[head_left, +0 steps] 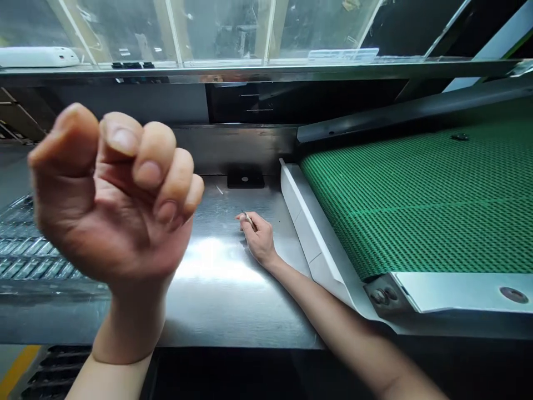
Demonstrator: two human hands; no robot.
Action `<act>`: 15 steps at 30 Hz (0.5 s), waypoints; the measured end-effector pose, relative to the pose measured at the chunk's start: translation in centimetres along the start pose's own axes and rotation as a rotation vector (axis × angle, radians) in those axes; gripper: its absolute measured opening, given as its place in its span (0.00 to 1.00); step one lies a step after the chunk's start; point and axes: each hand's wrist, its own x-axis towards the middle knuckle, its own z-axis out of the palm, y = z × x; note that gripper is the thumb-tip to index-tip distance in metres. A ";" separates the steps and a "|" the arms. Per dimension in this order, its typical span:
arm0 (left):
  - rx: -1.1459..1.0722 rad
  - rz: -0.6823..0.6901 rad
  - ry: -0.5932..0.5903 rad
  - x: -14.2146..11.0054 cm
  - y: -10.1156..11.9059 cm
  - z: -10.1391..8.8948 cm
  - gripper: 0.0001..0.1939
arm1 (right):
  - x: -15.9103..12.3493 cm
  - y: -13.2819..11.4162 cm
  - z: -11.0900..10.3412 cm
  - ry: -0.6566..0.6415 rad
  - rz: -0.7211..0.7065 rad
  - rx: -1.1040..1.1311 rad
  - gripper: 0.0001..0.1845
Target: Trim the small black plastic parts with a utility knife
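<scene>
Raised close to the camera on the left is my left hand (125, 194), its palm turned toward me. The fingers curl over the palm in a loose fist, and nothing shows in them. Lower and farther away, my right hand (259, 236) is just over the steel worktop (237, 311). Its fingers are closed around small metal tweezers (250, 222), whose thin tip points up and to the left. A small thin white piece (219, 189) lies on the worktop beyond that hand. At the back of the worktop sits a flat black block (245, 179) with a light round spot.
A green mesh conveyor belt (437, 194) runs along the right, bordered by a white metal guard (308, 228). A small dark piece (459, 136) lies on the belt. Clear plastic trays (33, 255) are stacked at left. Overhead, a shelf edge (233, 74) crosses the view.
</scene>
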 end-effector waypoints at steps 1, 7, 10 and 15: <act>-0.023 0.039 0.005 0.1 -0.3 0.3 0.28 | -0.1 -0.1 0.0 0.004 0.002 0.016 0.19; 0.121 0.051 0.011 0.1 -0.9 1.4 0.22 | 0.1 0.3 0.1 0.046 0.054 0.094 0.22; 0.182 0.037 -0.010 -0.1 -0.7 1.2 0.22 | 0.6 0.9 0.1 0.089 0.100 0.124 0.22; 0.197 0.035 -0.018 -0.2 -0.7 0.8 0.21 | 0.9 1.3 0.1 0.093 0.168 0.136 0.22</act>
